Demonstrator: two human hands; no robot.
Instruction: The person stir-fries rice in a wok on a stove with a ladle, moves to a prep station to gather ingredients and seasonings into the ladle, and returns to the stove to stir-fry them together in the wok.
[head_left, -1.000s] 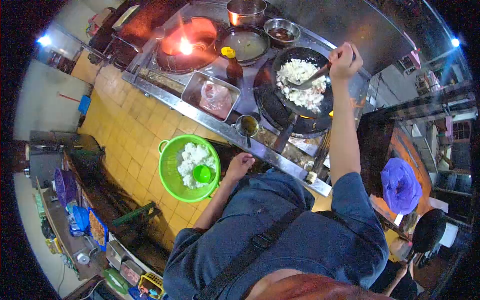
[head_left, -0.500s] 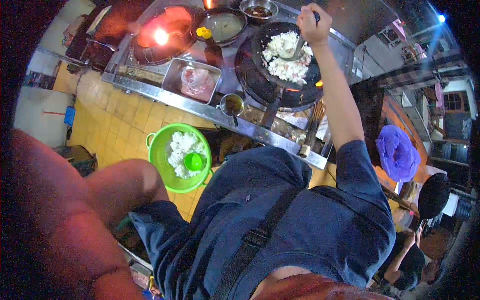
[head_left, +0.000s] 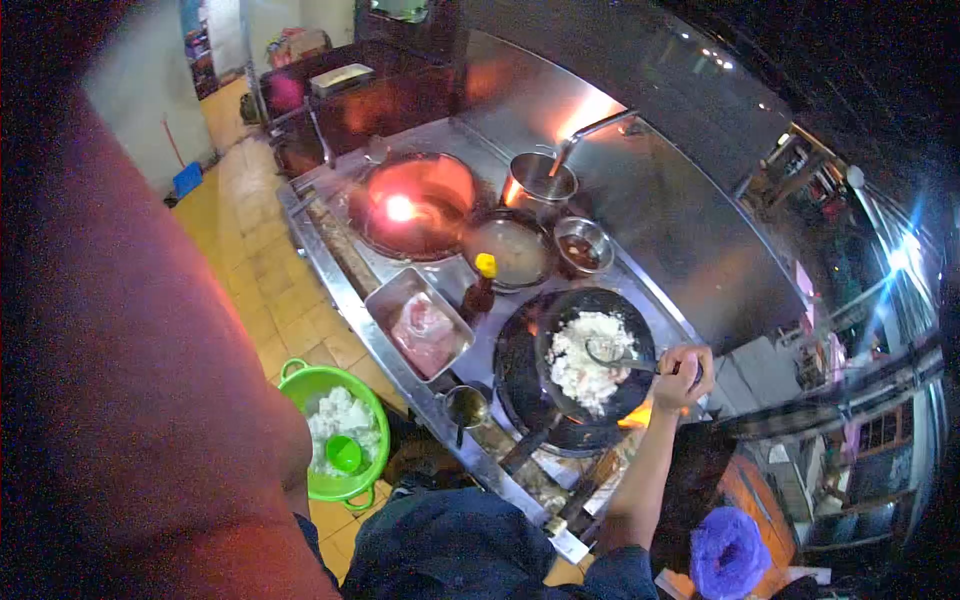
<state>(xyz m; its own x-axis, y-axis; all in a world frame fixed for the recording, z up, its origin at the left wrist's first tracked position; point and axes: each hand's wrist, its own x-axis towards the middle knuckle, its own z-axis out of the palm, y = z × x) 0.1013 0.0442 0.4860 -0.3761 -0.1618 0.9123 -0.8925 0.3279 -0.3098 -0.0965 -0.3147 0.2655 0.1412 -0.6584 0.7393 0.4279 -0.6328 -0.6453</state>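
My right hand [head_left: 685, 374] is closed around the handle of a ladle [head_left: 632, 364], whose bowl lies in white rice [head_left: 585, 388]. The rice fills the middle of a dark wok [head_left: 553, 398] over the burner, with orange flame [head_left: 640, 414] showing below its right side. A long handle [head_left: 528, 446] extends from the wok toward the front edge of the stove. At the left, a large, blurred arm in reddish light takes up the foreground; my left hand is out of sight.
A metal tray with raw meat [head_left: 425, 335], a bottle with yellow cap [head_left: 482, 285] and a small pot [head_left: 466, 406] sit left of the wok. Farther back are a pan [head_left: 512, 252], a bowl [head_left: 584, 247] and a tall pot [head_left: 540, 186]. A green basket [head_left: 378, 455] holds rice and a cup.
The view has swung up and toward the back of the stove, so more of the back wall shows. My right hand still grips the ladle, whose handle now lies lower and flatter.
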